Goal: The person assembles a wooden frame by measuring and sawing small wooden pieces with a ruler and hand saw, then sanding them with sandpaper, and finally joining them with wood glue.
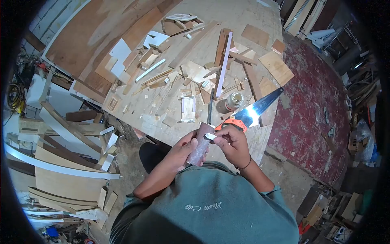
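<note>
Near the saw (260, 109) on the table (142, 116), the left hand (182, 152) grips a brown block (198, 149). The right hand (233, 143), near the saw's orange handle (236, 122), pinches a small white piece (210, 136) over the block.

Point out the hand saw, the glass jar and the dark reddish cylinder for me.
Hand saw (257, 112), head view, on its blade.
Glass jar (234, 103), head view, on its body.
Dark reddish cylinder (198, 152), head view, on its side.
</note>
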`<state>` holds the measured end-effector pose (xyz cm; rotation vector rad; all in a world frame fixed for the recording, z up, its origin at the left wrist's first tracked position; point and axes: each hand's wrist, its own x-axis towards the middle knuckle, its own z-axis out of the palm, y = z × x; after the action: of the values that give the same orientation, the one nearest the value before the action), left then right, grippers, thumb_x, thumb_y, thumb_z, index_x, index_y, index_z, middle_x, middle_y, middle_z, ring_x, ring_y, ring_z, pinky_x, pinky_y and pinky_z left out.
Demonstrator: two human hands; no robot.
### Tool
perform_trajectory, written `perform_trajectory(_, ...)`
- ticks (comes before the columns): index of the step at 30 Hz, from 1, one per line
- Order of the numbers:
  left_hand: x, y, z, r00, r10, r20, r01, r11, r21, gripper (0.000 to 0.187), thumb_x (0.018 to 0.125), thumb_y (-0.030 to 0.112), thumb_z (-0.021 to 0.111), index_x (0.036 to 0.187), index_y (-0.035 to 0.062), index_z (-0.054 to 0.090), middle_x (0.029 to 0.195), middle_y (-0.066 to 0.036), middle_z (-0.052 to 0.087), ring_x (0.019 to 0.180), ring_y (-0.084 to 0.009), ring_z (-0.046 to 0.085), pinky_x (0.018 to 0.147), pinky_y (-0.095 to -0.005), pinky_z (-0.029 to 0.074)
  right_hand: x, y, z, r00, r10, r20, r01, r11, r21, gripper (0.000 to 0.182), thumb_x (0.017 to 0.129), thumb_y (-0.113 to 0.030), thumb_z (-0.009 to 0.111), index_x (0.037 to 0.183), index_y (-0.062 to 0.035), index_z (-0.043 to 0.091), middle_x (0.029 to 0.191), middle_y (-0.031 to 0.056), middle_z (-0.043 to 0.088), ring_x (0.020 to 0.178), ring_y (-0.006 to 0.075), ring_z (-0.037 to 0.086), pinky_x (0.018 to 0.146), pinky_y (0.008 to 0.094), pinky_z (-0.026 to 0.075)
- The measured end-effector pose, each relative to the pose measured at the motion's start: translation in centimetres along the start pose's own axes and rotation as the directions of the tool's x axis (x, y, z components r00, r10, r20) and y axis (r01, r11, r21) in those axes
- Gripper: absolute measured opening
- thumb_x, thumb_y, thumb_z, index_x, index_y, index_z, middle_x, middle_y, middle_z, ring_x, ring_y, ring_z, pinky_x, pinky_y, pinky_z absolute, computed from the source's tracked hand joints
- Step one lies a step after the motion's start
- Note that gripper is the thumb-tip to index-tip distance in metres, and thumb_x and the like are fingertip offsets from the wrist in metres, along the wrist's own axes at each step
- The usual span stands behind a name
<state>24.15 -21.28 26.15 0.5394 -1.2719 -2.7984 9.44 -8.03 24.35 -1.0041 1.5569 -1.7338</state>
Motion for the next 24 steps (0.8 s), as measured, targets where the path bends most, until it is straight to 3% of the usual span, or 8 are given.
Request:
perform_trajectory(6,-0.2,0.0,0.3,0.999,0.003,-0.049,-0.002,1.000,0.016,0.064,0.087,0.051,0.051,0.130,0.0052,0.037,0.088,-0.008,0.058,0.066,-0.0144,0.059,0.053,-0.0264,0.050,-0.1,-1.0,0.9,0.999,0.034,-0.042,-0.034,0.999,0.007,0.013,0.082,-0.010,0.067,0.089,-0.0002,0.061,0.075,0.0069,0.062,0.067,0.0097,0.056,0.061,0.0240,0.046)
perform_trajectory(8,-0.2,-0.3,-0.1,0.997,0.010,-0.075,-0.006,0.999,0.043,0.073,0.082,0.059,0.053,0.130,0.0052,0.038,0.085,-0.008,0.058,0.064,-0.0143,0.060,0.050,-0.0256,0.050,0.2,-2.0,1.3,0.986,-0.162,-0.043,0.148,0.963,-0.224,0.017,0.078,-0.009,0.069,0.091,-0.0010,0.062,0.074,0.0087,0.061,0.065,0.0140,0.057,0.060,0.0264,0.046)
perform_trajectory(13,0.2,-0.8,-0.7,0.980,-0.045,-0.196,0.018,0.990,-0.139,0.060,0.092,0.055,0.037,0.124,0.0049,0.043,0.080,-0.009,0.058,0.054,-0.0149,0.056,0.045,-0.0263,0.047,0.1,-1.7,1.7,0.916,-0.374,0.143,0.399,0.828,-0.394,0.021,0.073,-0.006,0.071,0.093,-0.0023,0.063,0.073,0.0102,0.060,0.063,0.0231,0.057,0.058,0.0315,0.045)
perform_trajectory(16,0.4,-0.9,-1.4,0.975,-0.108,-0.194,0.078,0.985,-0.156,0.054,0.093,0.052,0.038,0.115,0.0034,0.048,0.075,-0.010,0.057,0.049,-0.0158,0.053,0.041,-0.0258,0.043,0.0,-0.6,1.9,0.884,-0.424,0.198,0.468,0.797,-0.382,0.020,0.073,-0.004,0.070,0.091,-0.0033,0.063,0.073,0.0102,0.060,0.064,0.0261,0.056,0.056,0.0342,0.044)
perform_trajectory(18,0.6,-0.8,-1.8,0.974,-0.143,-0.175,0.114,0.980,-0.166,0.052,0.094,0.050,0.039,0.112,0.0031,0.049,0.074,-0.010,0.057,0.048,-0.0161,0.053,0.040,-0.0256,0.042,0.9,0.7,0.7,0.855,-0.499,0.140,0.458,0.600,-0.656,0.022,0.069,-0.001,0.071,0.089,-0.0031,0.062,0.071,0.0101,0.058,0.061,0.0252,0.055,0.055,0.0333,0.043)
perform_trajectory(19,0.7,-0.7,-2.0,0.972,-0.176,-0.156,0.150,0.974,-0.170,0.050,0.094,0.049,0.040,0.109,0.0027,0.050,0.073,-0.010,0.056,0.047,-0.0163,0.053,0.040,-0.0254,0.041,1.5,0.9,0.5,0.869,-0.494,0.041,0.395,0.641,-0.659,0.025,0.067,0.000,0.072,0.089,-0.0032,0.061,0.069,0.0096,0.056,0.060,0.0257,0.055,0.054,0.0330,0.042)
perform_trajectory(22,0.9,-1.1,-3.2,0.986,-0.165,0.008,0.161,0.954,-0.253,0.047,0.093,0.048,0.043,0.108,0.0032,0.050,0.073,-0.009,0.056,0.050,-0.0161,0.053,0.041,-0.0264,0.042,0.7,0.9,1.2,0.840,-0.540,0.050,0.455,0.652,-0.606,0.026,0.068,0.001,0.071,0.091,-0.0034,0.061,0.069,0.0104,0.056,0.060,0.0254,0.055,0.053,0.0331,0.042)
perform_trajectory(24,1.0,-1.6,-3.4,0.983,-0.182,-0.035,0.167,0.951,-0.260,0.047,0.093,0.048,0.044,0.108,0.0034,0.050,0.073,-0.009,0.056,0.052,-0.0161,0.054,0.043,-0.0269,0.043,0.4,1.6,0.3,0.840,-0.531,0.111,0.467,0.604,-0.646,0.026,0.071,0.001,0.070,0.095,-0.0027,0.061,0.072,0.0112,0.058,0.060,0.0242,0.056,0.054,0.0326,0.044)
